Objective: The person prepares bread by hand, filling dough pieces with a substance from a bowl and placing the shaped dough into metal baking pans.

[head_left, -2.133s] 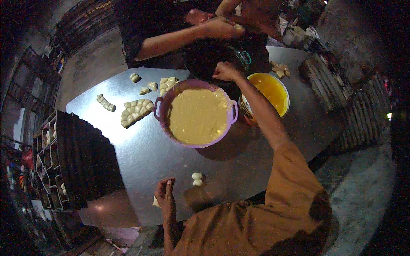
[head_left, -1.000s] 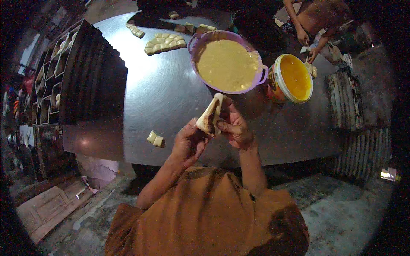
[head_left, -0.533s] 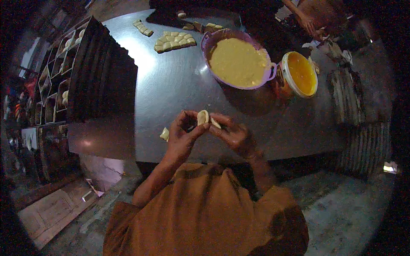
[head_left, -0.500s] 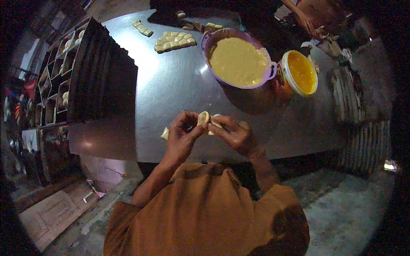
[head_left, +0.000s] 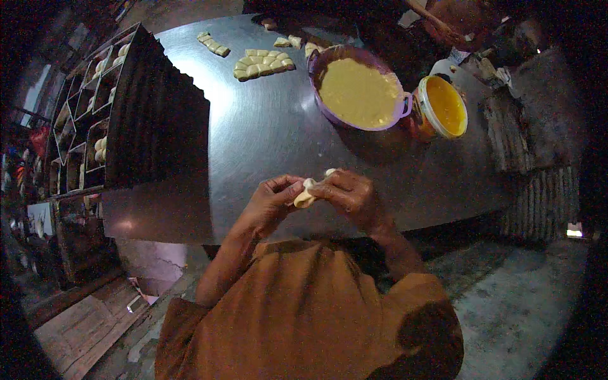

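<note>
A small piece of pale dough (head_left: 305, 199) is pinched between my two hands above the near part of the metal table. My left hand (head_left: 273, 197) grips its left side with thumb and fingertips. From the right, my right hand (head_left: 350, 192) squeezes its upper part, where the dough bunches into a small knob. The lower part hangs as a folded flap. Another bit of pale dough (head_left: 330, 172) shows at the curled fingers of my right hand; whether it is a separate piece I cannot tell.
A purple basin (head_left: 406, 106) of pale yellow filling and a white-rimmed bucket (head_left: 425, 107) of orange-yellow contents stand beyond my right hand. Dough pieces (head_left: 263, 64) lie in rows farther back. Stacked dark trays (head_left: 149, 107) holding dough rise at left. Another person's arm (head_left: 437, 24) shows at far right.
The dough, cupped and open half a second ago, is now pinched together with its flap hanging down. The dough piece beside my left hand no longer shows. The view has shifted slightly.
</note>
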Tool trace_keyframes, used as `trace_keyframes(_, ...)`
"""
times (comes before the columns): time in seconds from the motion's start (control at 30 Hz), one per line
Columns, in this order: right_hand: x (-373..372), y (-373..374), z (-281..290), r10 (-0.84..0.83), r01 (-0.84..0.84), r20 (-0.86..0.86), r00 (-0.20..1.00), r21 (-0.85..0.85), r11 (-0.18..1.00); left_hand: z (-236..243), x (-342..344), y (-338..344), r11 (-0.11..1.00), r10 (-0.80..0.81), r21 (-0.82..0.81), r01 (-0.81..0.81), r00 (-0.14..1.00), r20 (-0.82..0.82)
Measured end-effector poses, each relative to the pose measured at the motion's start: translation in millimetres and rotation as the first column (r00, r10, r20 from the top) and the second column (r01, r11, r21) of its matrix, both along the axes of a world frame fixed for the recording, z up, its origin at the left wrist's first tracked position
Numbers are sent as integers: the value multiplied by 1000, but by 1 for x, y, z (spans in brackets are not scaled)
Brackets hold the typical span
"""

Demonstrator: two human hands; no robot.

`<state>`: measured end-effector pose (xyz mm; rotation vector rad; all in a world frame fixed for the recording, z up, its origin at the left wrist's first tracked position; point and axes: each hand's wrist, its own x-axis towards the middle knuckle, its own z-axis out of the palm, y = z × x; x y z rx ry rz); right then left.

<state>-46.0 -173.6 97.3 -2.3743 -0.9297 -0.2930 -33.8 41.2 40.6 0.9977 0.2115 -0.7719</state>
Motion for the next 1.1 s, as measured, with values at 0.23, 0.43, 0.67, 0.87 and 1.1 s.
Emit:
trace_keyframes(0.23,-22,62,-10,-363,348,246,899,102,932,-3,-4,-9,946,220,-219,-237,970,-101)
trace_keyframes(0.43,-25,63,-34,-538,532,-56,841,267,804,-10,-4,-7,969,247,-47,-243,939,238)
trace_keyframes(0.67,-19,47,-58,-156,742,-780,606,484,464,14,-2,-3,990,124,34,-139,951,283)
trace_keyframes(0.87,-27,48,-56,-424,517,-299,855,422,745,-12,-7,-18,952,285,12,-306,901,327)
trace_keyframes(1.1,-27,35,-60,-286,251,135,949,228,941,-12,-6,-15,976,198,56,-212,960,199)
